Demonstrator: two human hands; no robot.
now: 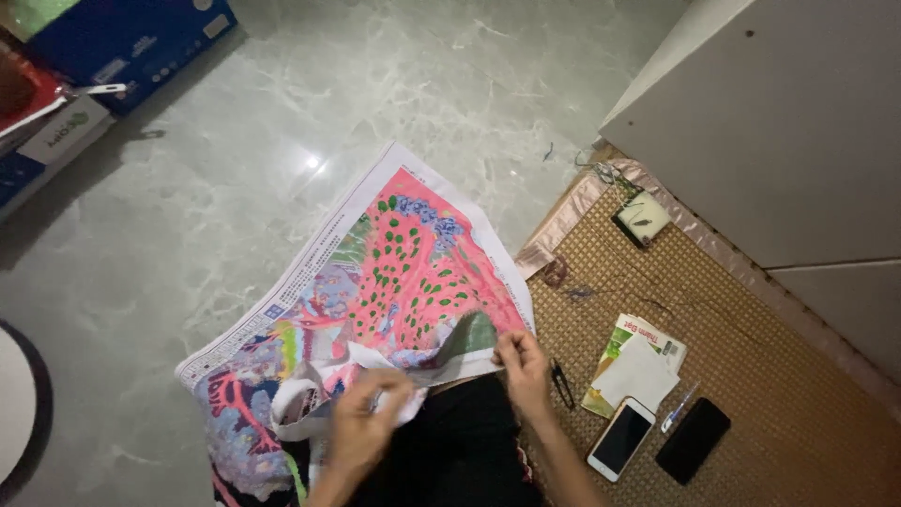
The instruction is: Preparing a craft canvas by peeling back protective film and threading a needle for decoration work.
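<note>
Over the marble floor, both hands' grips, left hand (361, 422) and right hand (522, 368), pinch the embroidery cloth (394, 282).

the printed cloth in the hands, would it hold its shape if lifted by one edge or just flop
Probably flop: the printed cloth already folds and curls over near the left hand and right hand. It likely weighs little, since fingertips alone pinch its edge up. It drapes over the floor, so a push would likely bunch it rather than slide it.

cross-stitch canvas (394, 272) | pink, green-dotted print | spread over lap and floor | near edge folded up
</note>
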